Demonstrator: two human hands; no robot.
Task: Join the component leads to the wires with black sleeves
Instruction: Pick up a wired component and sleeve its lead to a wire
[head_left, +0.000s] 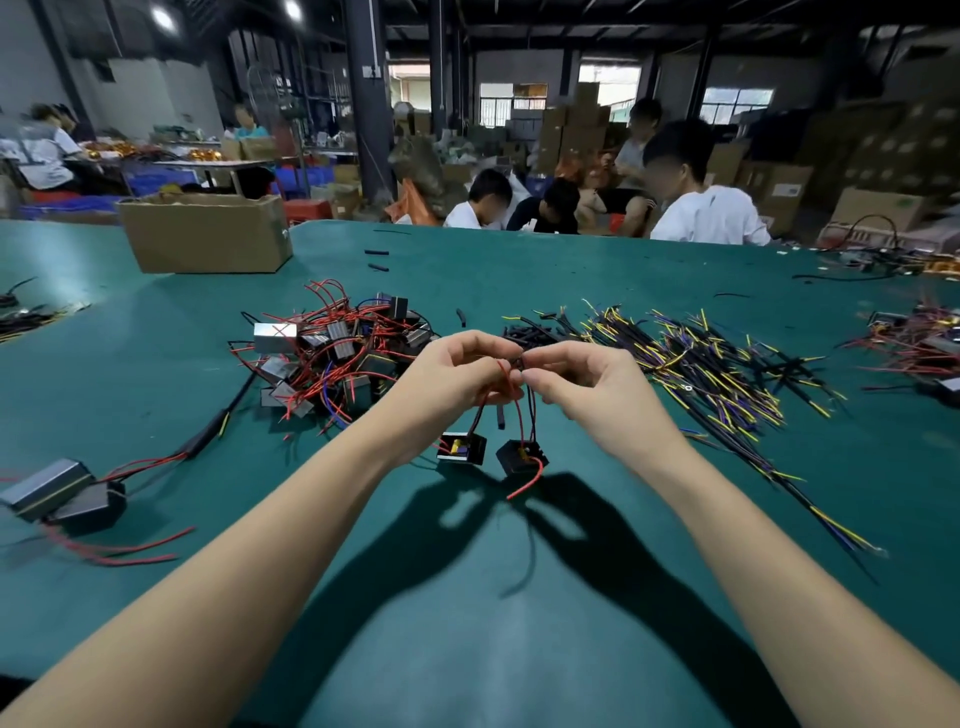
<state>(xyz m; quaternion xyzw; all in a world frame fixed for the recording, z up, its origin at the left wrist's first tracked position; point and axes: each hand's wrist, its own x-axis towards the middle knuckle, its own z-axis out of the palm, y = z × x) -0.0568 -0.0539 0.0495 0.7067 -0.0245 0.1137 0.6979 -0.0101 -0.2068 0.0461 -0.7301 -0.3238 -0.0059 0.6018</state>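
Green work table (519, 597) fills the view. Cardboard box (205, 232) sits far left on it. Pile of boxy components with red leads (332, 353) lies left of centre, just behind the left hand. Spread of black-sleeved wires with yellow and blue ends (696, 364) lies to the right, behind the right hand. Two joined components (62, 493) lie at the left edge, with red leads trailing.

Left hand (452, 376) and right hand (587, 382) are raised above table centre, fingertips meeting. Both pinch tight on red leads and a small black sleeve (517, 361) at the meeting point; the exact contact is too small to tell. Two small black components (462, 448) and (521, 457) hang by their leads below the hands, side by side, just above the table.
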